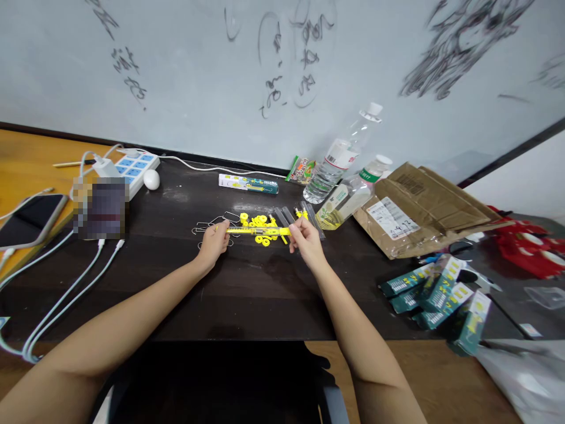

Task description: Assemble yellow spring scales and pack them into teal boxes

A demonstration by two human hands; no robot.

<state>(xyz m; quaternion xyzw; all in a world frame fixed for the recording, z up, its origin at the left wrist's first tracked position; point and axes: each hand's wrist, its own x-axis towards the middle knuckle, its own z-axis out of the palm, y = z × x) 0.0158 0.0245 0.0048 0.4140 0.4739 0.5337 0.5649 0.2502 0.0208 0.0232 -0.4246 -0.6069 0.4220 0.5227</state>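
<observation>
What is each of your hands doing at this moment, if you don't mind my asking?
Left hand: closed, pinching one end of the yellow rod.
Right hand: closed, pinching the rod's other end.

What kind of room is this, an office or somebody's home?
Probably an office or shared workroom: a whiteboard covered in marker writing stands behind the dark desk, which holds a power strip and a cardboard parcel.
</observation>
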